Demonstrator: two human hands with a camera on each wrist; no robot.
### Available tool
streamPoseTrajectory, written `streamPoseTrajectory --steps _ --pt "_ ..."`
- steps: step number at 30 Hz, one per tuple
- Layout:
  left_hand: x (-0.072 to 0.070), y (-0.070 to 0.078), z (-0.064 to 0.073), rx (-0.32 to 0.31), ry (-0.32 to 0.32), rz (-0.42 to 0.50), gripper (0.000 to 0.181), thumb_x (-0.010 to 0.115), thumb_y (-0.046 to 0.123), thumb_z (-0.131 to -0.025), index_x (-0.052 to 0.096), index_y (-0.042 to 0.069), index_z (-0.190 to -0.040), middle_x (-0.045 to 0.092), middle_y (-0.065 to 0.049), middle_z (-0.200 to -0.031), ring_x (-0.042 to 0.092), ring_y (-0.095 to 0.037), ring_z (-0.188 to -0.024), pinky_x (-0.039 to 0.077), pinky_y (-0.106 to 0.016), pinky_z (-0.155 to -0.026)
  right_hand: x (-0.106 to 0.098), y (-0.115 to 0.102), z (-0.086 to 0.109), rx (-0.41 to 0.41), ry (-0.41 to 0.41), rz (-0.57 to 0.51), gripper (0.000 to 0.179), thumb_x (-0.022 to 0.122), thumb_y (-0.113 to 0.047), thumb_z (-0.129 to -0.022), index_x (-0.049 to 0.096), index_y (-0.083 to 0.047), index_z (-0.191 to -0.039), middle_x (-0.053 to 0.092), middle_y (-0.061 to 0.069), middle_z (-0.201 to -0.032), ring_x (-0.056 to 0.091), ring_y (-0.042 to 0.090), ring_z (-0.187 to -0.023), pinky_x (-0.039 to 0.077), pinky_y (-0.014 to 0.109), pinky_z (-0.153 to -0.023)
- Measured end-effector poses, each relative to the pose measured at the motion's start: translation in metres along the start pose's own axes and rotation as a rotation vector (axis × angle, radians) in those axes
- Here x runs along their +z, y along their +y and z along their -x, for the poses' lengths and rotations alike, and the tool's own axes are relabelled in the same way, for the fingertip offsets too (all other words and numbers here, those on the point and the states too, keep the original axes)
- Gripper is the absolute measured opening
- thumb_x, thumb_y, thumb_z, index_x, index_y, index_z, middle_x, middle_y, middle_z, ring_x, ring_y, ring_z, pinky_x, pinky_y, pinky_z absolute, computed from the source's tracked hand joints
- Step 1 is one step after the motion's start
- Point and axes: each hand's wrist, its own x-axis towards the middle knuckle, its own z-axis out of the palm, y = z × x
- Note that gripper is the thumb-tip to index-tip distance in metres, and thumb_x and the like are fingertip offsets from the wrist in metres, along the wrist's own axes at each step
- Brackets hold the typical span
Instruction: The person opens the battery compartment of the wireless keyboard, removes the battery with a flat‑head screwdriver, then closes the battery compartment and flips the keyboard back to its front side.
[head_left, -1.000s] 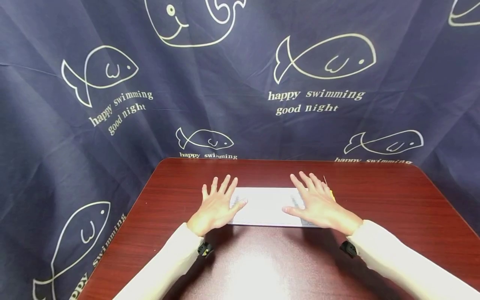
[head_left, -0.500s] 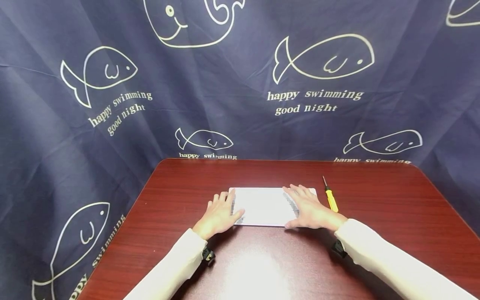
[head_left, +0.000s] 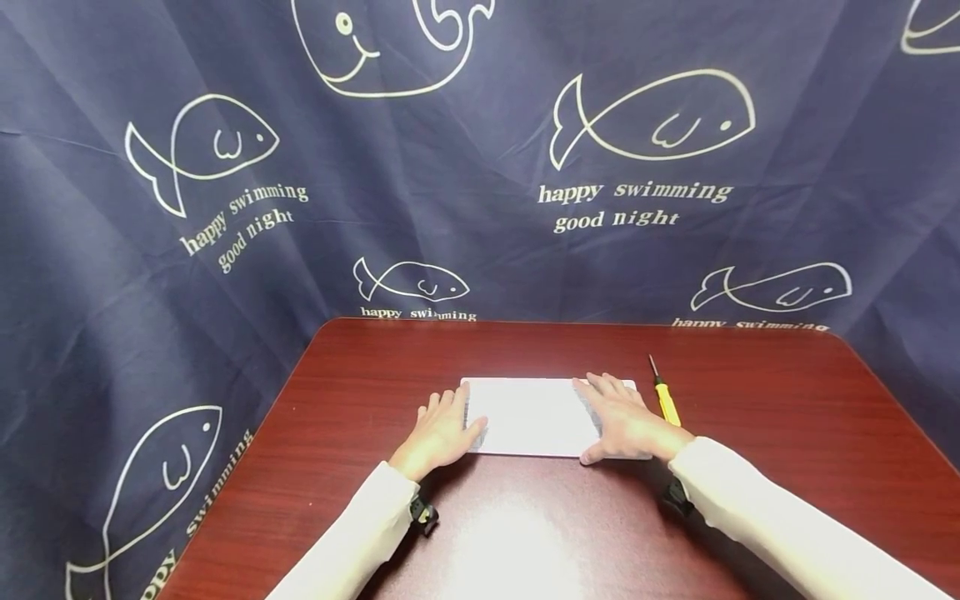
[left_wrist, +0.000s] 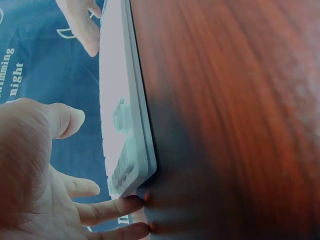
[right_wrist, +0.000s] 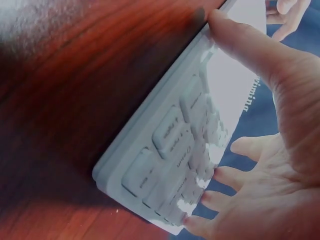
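Observation:
A white keyboard (head_left: 532,417) lies flat on the table, its middle washed out by glare. My left hand (head_left: 438,433) is at its left end, fingers spread. The left wrist view shows two fingers of that hand (left_wrist: 35,160) beside the keyboard's end (left_wrist: 135,172), down by the tabletop, while the thumb stays raised. Over the right end spreads my right hand (head_left: 630,427). In the right wrist view its thumb (right_wrist: 245,42) meets the front edge and its fairly straight fingertips reach the far side of the keys (right_wrist: 170,132).
A screwdriver (head_left: 666,404) with a yellow handle lies right of the keyboard, close to the right hand. Behind the red-brown wooden table (head_left: 375,358) hangs a dark blue curtain (head_left: 495,208) with white fish drawings. Dark wrist cameras (head_left: 423,515) sit under both white sleeves.
Both hands have come down and inward from spread positions above the keyboard to its two ends. The right hand has uncovered the screwdriver. The keyboard looks unmoved.

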Motion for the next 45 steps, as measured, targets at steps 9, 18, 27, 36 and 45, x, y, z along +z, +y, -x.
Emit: streamPoseTrajectory --steps 9,18,27,36,45 --pt "0.001 0.001 -0.007 0.005 0.059 0.095 0.068 0.052 0.041 -0.092 0.036 -0.003 -0.141 0.051 -0.028 -0.122 0.043 -0.043 -0.113 0.034 -0.055 -0.091 -0.002 0.001 -0.002 0.011 0.012 0.04 0.111 0.09 -0.043 -0.054 0.037 -0.002 -0.142 0.034 0.025 -0.142 0.028 0.045 -0.129 0.022 0.066 -0.097" --pt "-0.002 0.005 -0.012 -0.061 0.107 0.217 0.062 0.049 0.042 -0.094 0.037 0.003 -0.141 0.052 -0.024 -0.122 0.042 -0.039 -0.114 0.034 -0.049 -0.095 -0.005 0.002 -0.002 0.009 0.032 0.045 0.112 0.091 -0.044 -0.051 0.04 -0.003 -0.142 0.038 0.023 -0.139 0.033 0.043 -0.125 0.026 0.064 -0.095" --pt "-0.04 0.008 -0.012 0.012 0.354 0.361 0.048 0.051 0.029 -0.095 0.044 0.005 -0.136 0.056 -0.017 -0.119 0.047 -0.031 -0.111 0.038 -0.044 -0.094 -0.009 0.0 -0.008 -0.049 0.08 -0.059 0.111 0.088 -0.048 -0.054 0.039 -0.004 -0.143 0.041 0.019 -0.135 0.038 0.039 -0.12 0.033 0.06 -0.09" --pt "-0.092 0.018 -0.004 0.231 0.549 0.633 0.037 0.044 0.015 -0.099 0.046 0.013 -0.136 0.06 -0.009 -0.113 0.056 -0.017 -0.097 0.044 -0.038 -0.083 -0.003 -0.016 -0.014 -0.19 0.158 -0.26 0.112 0.086 -0.05 -0.059 0.032 -0.005 -0.146 0.039 0.015 -0.137 0.036 0.03 -0.122 0.035 0.05 -0.095" --pt "-0.124 0.047 0.009 0.437 0.609 0.72 0.04 0.036 -0.001 -0.095 0.045 -0.005 -0.133 0.055 -0.024 -0.122 0.052 -0.031 -0.113 0.037 -0.042 -0.094 0.007 -0.041 -0.025 -0.227 0.179 -0.372 0.11 0.086 -0.046 -0.061 0.028 -0.007 -0.146 0.039 0.014 -0.135 0.042 0.028 -0.121 0.038 0.047 -0.096"
